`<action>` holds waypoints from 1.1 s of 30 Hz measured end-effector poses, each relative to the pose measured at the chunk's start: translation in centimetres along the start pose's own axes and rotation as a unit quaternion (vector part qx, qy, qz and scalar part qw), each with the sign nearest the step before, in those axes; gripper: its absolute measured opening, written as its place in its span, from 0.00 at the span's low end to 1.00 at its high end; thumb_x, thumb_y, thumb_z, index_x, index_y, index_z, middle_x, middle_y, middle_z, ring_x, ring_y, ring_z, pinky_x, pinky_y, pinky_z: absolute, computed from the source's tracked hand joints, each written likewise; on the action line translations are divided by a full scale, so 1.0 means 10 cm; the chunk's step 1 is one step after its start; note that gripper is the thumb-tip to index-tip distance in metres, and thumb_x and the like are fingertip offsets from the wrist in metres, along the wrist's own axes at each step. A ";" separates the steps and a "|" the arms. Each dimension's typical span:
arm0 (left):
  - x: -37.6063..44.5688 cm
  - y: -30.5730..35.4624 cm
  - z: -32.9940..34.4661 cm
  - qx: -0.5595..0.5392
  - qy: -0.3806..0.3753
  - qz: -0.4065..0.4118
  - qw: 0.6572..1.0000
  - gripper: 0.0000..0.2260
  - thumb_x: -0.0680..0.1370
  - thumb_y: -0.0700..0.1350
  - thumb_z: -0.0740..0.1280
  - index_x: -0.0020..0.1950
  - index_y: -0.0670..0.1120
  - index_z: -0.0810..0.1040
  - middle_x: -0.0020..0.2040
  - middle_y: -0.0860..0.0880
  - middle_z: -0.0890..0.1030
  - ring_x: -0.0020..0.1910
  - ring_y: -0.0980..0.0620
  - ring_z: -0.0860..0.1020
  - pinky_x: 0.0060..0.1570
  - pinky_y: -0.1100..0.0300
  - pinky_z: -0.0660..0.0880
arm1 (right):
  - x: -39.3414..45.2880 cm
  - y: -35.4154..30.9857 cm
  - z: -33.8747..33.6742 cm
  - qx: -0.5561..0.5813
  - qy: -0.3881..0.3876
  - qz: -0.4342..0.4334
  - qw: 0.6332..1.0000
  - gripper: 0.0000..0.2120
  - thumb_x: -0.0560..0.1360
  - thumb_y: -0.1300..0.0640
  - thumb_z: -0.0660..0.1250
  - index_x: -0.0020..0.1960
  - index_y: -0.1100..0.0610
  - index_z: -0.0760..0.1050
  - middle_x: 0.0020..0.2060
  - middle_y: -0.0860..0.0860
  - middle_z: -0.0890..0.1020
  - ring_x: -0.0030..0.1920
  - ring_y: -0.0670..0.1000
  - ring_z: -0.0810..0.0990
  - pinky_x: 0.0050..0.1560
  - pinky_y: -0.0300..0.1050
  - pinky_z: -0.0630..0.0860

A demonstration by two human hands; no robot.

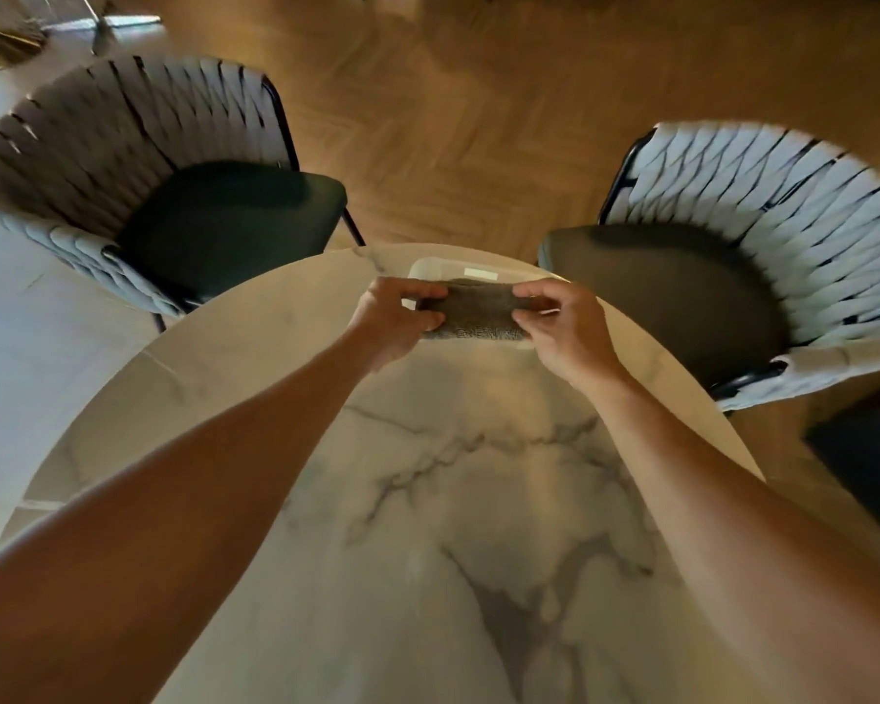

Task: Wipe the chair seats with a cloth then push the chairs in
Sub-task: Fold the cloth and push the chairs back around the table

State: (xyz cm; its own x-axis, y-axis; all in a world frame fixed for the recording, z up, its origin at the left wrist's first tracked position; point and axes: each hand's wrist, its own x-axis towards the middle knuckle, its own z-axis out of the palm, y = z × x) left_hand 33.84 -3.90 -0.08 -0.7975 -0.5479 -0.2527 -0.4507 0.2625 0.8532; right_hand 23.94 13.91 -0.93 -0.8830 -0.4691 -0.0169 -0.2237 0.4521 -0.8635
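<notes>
A folded grey cloth [478,309] is held between both my hands above the far edge of the marble table [428,500]. My left hand [395,317] grips its left end and my right hand [565,325] pinches its right end. Two chairs with woven grey backs and dark seats stand pulled out from the table: the left chair [224,221] at the far left, the right chair [682,297] at the far right. Both seats are bare.
A white lidded box [453,269] lies on the table just behind the cloth. Wooden floor [453,119] spreads beyond the chairs. A dark piece of furniture [869,459] sits at the right edge. A stand's metal legs [102,27] show at the top left.
</notes>
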 end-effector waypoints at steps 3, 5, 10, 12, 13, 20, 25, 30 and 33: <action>0.23 -0.02 0.13 0.069 0.018 0.021 0.997 0.13 0.74 0.41 0.71 0.57 0.53 0.82 0.57 0.50 0.80 0.43 0.54 0.76 0.42 0.66 0.75 | 0.22 0.11 0.09 -0.053 0.012 -0.012 0.998 0.10 0.74 0.65 0.69 0.55 0.56 0.82 0.49 0.49 0.83 0.52 0.49 0.80 0.58 0.39 0.75; 0.33 -0.03 0.21 0.127 0.031 0.038 0.991 0.14 0.75 0.40 0.69 0.60 0.51 0.82 0.60 0.49 0.79 0.47 0.52 0.76 0.47 0.66 0.73 | 0.31 0.18 0.18 -0.087 0.022 -0.020 0.996 0.11 0.75 0.65 0.68 0.55 0.57 0.82 0.52 0.52 0.83 0.53 0.50 0.80 0.57 0.36 0.72; 0.45 -0.05 0.33 0.216 0.055 0.091 0.971 0.12 0.74 0.38 0.67 0.55 0.47 0.84 0.54 0.46 0.83 0.49 0.46 0.79 0.48 0.63 0.74 | 0.43 0.32 0.32 -0.203 -0.025 -0.009 0.979 0.10 0.73 0.67 0.63 0.47 0.60 0.82 0.45 0.55 0.82 0.49 0.57 0.79 0.44 0.42 0.70; 0.49 -0.08 0.34 0.252 0.050 0.103 0.961 0.10 0.74 0.39 0.66 0.51 0.47 0.85 0.50 0.45 0.82 0.47 0.44 0.79 0.44 0.60 0.74 | 0.45 0.36 0.37 -0.248 -0.047 -0.006 0.968 0.08 0.72 0.66 0.63 0.45 0.60 0.80 0.43 0.58 0.80 0.46 0.60 0.78 0.41 0.43 0.67; 0.51 -0.09 0.34 0.269 0.050 0.106 0.956 0.09 0.75 0.39 0.66 0.50 0.47 0.85 0.49 0.44 0.82 0.46 0.43 0.79 0.43 0.59 0.74 | 0.46 0.37 0.40 -0.258 -0.051 -0.002 0.965 0.08 0.73 0.65 0.63 0.47 0.60 0.80 0.45 0.59 0.80 0.47 0.60 0.78 0.41 0.44 0.68; 0.29 -0.03 0.34 0.294 0.079 0.125 0.944 0.12 0.80 0.49 0.61 0.56 0.49 0.83 0.58 0.42 0.78 0.55 0.41 0.77 0.50 0.52 0.73 | 0.33 0.22 0.33 -0.251 -0.014 -0.017 0.968 0.10 0.76 0.62 0.61 0.52 0.59 0.80 0.51 0.59 0.75 0.50 0.60 0.77 0.52 0.51 0.76; -0.13 -0.10 0.24 0.287 0.073 0.142 0.945 0.10 0.78 0.48 0.64 0.55 0.50 0.82 0.60 0.44 0.78 0.58 0.44 0.76 0.53 0.50 0.76 | 0.01 0.14 0.21 -0.212 0.035 -0.040 0.976 0.10 0.76 0.62 0.63 0.52 0.57 0.81 0.52 0.57 0.77 0.50 0.55 0.78 0.50 0.42 0.73; -0.76 -0.25 0.14 0.276 0.063 0.121 0.951 0.11 0.78 0.47 0.65 0.57 0.51 0.81 0.60 0.47 0.79 0.54 0.45 0.79 0.52 0.54 0.77 | -0.61 0.08 0.08 -0.168 0.038 -0.023 0.985 0.09 0.75 0.62 0.66 0.54 0.57 0.79 0.53 0.55 0.77 0.52 0.52 0.77 0.53 0.40 0.73; -1.23 -0.35 0.09 0.264 0.036 0.101 0.959 0.10 0.77 0.49 0.64 0.55 0.55 0.81 0.57 0.49 0.79 0.49 0.46 0.80 0.49 0.51 0.79 | -1.11 0.10 -0.01 -0.151 0.024 -0.001 0.988 0.09 0.75 0.62 0.66 0.54 0.57 0.79 0.54 0.55 0.77 0.53 0.53 0.77 0.56 0.44 0.76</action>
State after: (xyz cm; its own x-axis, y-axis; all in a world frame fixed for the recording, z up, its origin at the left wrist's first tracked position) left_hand 44.85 2.66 -0.35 -0.8684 -0.4924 -0.0591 -0.4461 0.7236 0.5267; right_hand 33.51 19.69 -1.52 -0.8996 -0.4365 0.0145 -0.3316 0.6612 -0.6730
